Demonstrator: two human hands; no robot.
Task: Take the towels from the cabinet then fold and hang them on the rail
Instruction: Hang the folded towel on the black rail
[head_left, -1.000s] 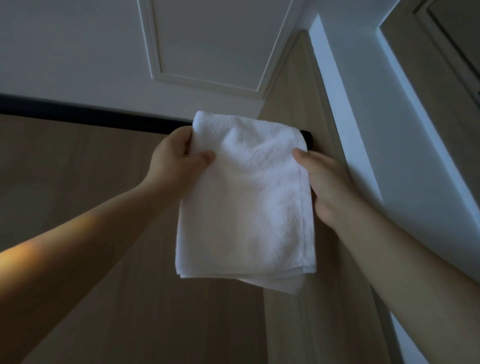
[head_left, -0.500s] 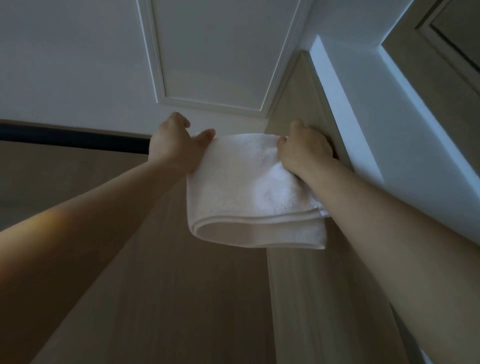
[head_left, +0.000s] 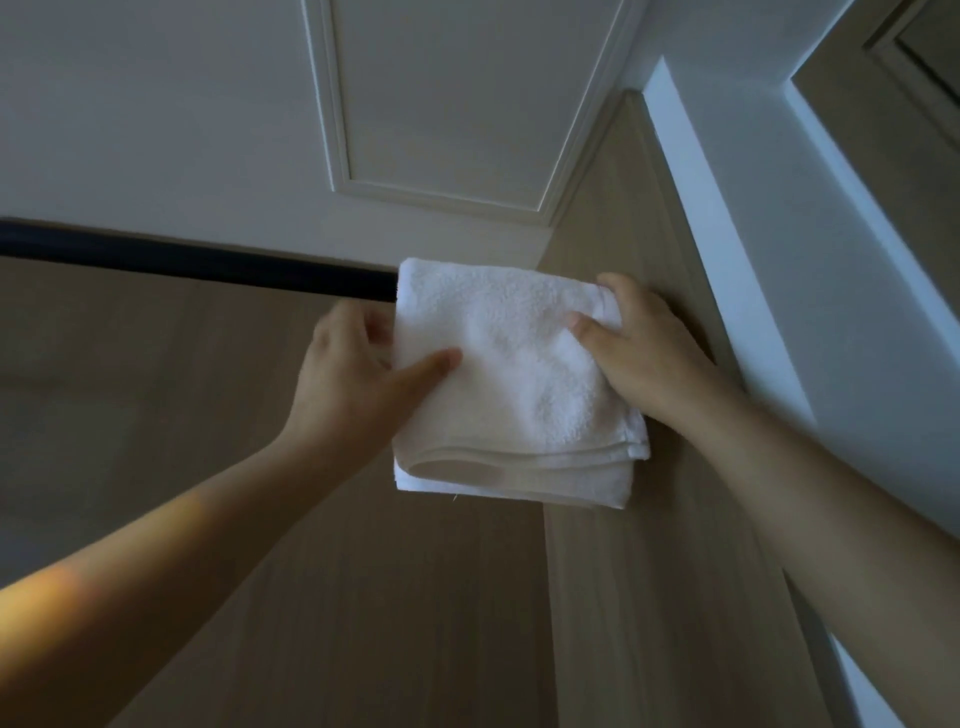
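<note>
Head view: a folded white towel hangs over the right end of a black rail, held between the two hands. Its doubled lower edge hangs below both wrists, with another layer showing just beneath it. The left hand pinches the towel's left edge, with the thumb lying across the front and the fingers tucked behind the cloth. The right hand grips the upper right corner, with the thumb pressed on the front and the fingers curled over the top. The bare length of rail runs off to the left of the left hand. Wood-grain panelling lies behind and below both forearms. A white panelled surface spreads above the hands, and a white frame runs past the right hand.
</note>
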